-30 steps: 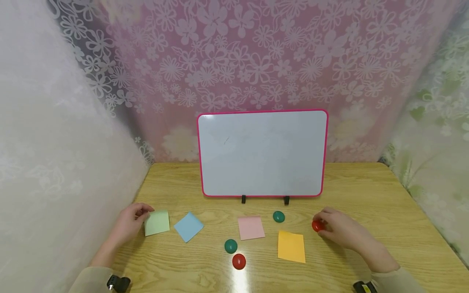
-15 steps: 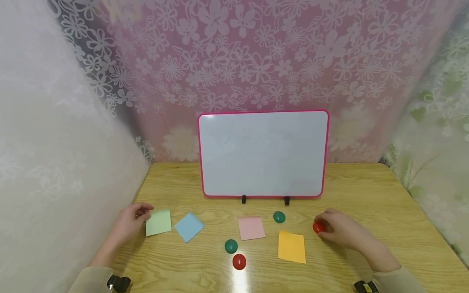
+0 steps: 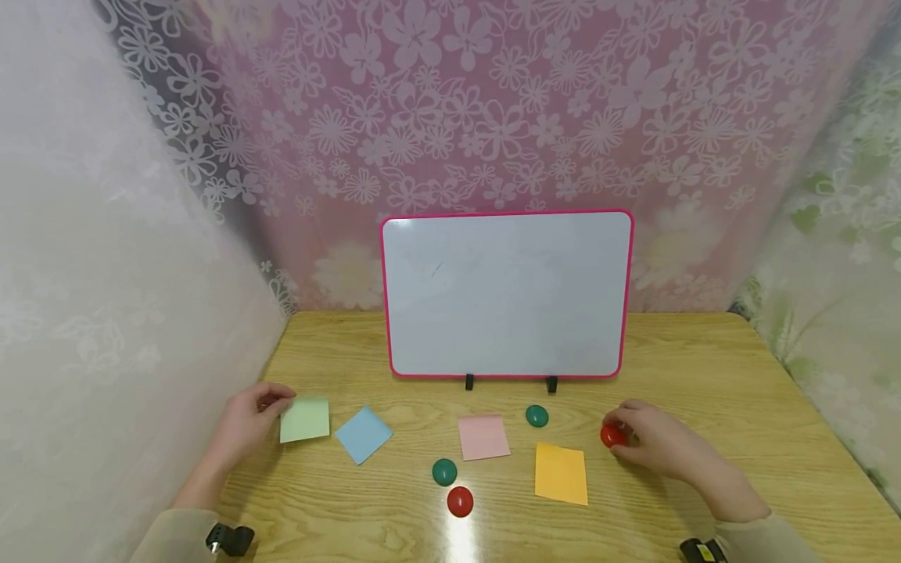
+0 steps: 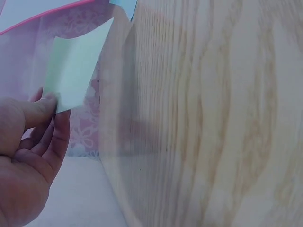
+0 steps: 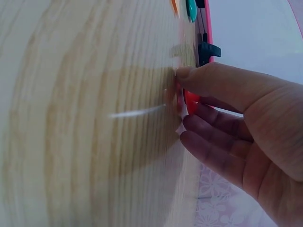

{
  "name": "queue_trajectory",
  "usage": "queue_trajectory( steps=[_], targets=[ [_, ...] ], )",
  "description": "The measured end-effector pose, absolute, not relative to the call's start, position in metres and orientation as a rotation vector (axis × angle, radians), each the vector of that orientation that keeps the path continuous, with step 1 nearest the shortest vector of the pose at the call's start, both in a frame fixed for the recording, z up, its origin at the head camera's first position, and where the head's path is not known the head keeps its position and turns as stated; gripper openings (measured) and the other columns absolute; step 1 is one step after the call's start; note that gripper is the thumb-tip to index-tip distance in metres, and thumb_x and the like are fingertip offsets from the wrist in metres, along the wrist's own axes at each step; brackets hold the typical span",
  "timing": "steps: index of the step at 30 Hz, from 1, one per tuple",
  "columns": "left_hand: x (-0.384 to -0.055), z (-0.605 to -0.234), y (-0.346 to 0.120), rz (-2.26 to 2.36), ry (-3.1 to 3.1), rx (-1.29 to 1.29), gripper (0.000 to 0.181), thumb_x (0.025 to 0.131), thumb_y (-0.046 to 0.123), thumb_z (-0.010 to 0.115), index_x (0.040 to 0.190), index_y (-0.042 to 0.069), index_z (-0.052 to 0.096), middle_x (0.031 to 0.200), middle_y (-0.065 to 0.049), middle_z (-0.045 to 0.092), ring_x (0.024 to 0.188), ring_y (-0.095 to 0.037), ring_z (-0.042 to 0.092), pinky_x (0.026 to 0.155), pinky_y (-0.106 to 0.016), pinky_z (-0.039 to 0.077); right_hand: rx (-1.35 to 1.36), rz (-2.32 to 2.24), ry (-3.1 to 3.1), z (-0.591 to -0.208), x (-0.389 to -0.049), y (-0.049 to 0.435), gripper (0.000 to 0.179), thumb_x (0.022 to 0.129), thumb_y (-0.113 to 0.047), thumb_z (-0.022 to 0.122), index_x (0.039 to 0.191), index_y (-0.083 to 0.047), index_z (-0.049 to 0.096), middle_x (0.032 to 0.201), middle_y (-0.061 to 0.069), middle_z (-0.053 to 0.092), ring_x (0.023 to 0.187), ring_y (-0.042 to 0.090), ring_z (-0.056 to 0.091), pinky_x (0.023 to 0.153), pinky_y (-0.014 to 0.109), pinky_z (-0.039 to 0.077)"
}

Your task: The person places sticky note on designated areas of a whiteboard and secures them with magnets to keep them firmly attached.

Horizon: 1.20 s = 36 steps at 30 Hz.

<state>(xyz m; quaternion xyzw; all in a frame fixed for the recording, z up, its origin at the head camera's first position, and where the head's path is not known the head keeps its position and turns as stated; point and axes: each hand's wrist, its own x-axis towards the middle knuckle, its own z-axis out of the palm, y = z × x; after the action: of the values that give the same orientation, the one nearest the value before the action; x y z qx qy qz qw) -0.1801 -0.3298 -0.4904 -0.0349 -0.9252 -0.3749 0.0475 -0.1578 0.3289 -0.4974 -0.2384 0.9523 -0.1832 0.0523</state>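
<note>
My left hand pinches a pale green sticky note by its left edge between thumb and fingers. In the left wrist view the note is raised off the wood and slightly bowed. On the right side of the table, my right hand grips a round red magnet between thumb and fingers. The right wrist view shows that red magnet low at the tabletop, partly hidden by the thumb. A blue sticky note lies just right of the green one.
A pink-framed whiteboard stands at the back on black feet. Before it lie a pink note, an orange note, two green magnets and another red magnet. Patterned curtains enclose the table.
The green note has shifted a little right, then lifted slightly in the left hand. The right hand stays almost still around its red magnet.
</note>
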Motion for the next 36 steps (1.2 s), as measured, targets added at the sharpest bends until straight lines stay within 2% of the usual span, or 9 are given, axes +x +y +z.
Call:
queue_trajectory(
  steps=[16, 22, 31, 36],
  targets=[
    [-0.193, -0.483, -0.307, -1.197, -2.774, -0.143, 0.022, 0.105, 0.011, 0.070, 0.124, 0.001, 0.075, 0.111, -0.010, 0.077, 0.097, -0.025, 0.071, 0.077, -0.027, 0.058, -0.766, -0.580, 2.940, -0.491, -0.160, 0.324, 0.032, 0.087, -0.013, 0.088, 0.115, -0.005, 0.075, 0.104, -0.002, 0.069, 0.089, 0.014, 0.068, 0.076, 0.032, 0.061],
    [-0.198, -0.480, -0.292, -1.261, -2.741, -0.129, 0.018, 0.104, 0.011, 0.072, 0.119, 0.002, 0.078, 0.112, -0.011, 0.078, 0.099, -0.024, 0.072, 0.077, -0.025, 0.059, -0.778, -0.583, 2.941, -0.486, -0.160, 0.319, 0.033, 0.087, -0.014, 0.088, 0.116, -0.007, 0.075, 0.107, -0.003, 0.070, 0.092, 0.015, 0.069, 0.079, 0.035, 0.061],
    [-0.203, -0.477, -0.274, -1.365, -2.714, -0.127, 0.016, 0.106, 0.012, 0.070, 0.117, 0.003, 0.079, 0.114, -0.012, 0.077, 0.103, -0.026, 0.070, 0.080, -0.025, 0.058, -0.820, -0.581, 2.978, -0.484, -0.162, 0.316, 0.033, 0.085, -0.012, 0.090, 0.115, -0.008, 0.076, 0.104, -0.005, 0.069, 0.090, 0.013, 0.067, 0.077, 0.032, 0.061],
    [-0.206, -0.479, -0.266, -1.428, -2.692, -0.139, 0.015, 0.104, 0.012, 0.073, 0.115, 0.004, 0.080, 0.108, -0.011, 0.077, 0.097, -0.024, 0.072, 0.078, -0.029, 0.061, -0.847, -0.598, 2.979, -0.482, -0.163, 0.313, 0.035, 0.084, -0.010, 0.090, 0.116, -0.007, 0.075, 0.106, -0.003, 0.070, 0.090, 0.015, 0.069, 0.078, 0.034, 0.062]
  ],
)
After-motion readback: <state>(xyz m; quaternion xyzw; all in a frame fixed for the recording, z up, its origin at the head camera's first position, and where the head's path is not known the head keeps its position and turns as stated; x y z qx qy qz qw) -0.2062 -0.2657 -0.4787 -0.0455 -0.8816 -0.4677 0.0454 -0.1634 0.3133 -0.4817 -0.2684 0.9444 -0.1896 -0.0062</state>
